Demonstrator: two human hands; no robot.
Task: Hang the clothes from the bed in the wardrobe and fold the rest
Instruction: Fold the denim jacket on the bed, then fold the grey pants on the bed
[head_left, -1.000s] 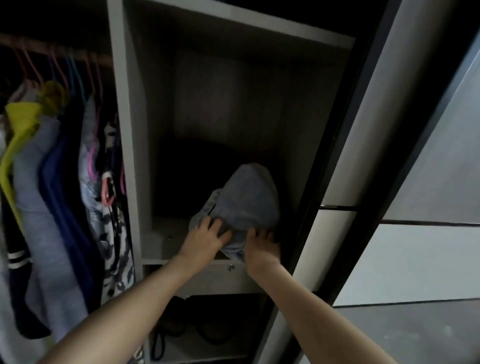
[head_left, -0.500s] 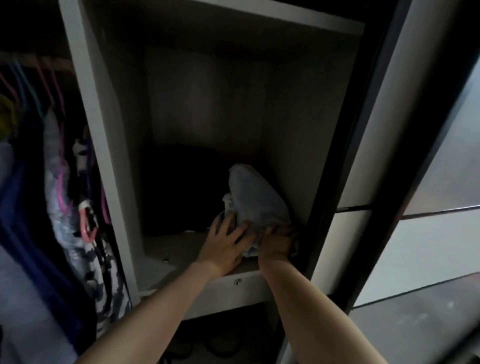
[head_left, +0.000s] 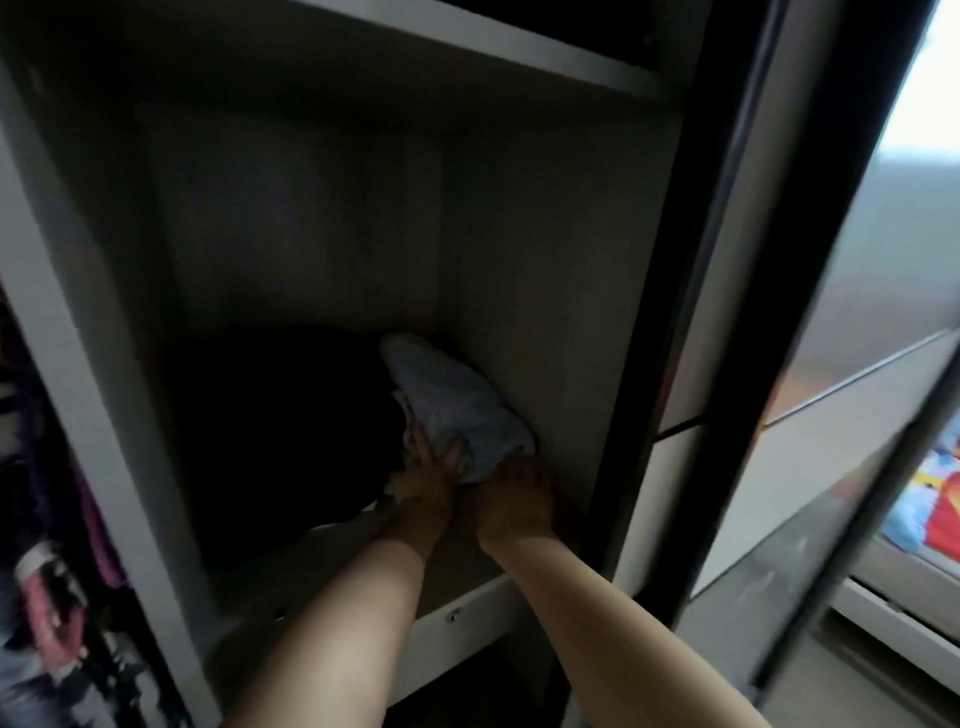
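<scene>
I take the black door post (head_left: 722, 270), which runs from top to bottom, as my mark for everything else. Just right of the post I see pale sliding door panels (head_left: 831, 457), crossed by a thin dark line. Farther right of the post, at the edge of my view, lies a sheet (head_left: 935, 499) in bright blue, red and yellow. Above and right of the post is a strip of daylight (head_left: 935, 67). Left of the post and low down sits a small screw head (head_left: 453, 617). Left of the post at mid height is a black heap (head_left: 280, 441), too dark to make out. Far left of the post I see a pink hanger (head_left: 49, 608), blurred.
</scene>
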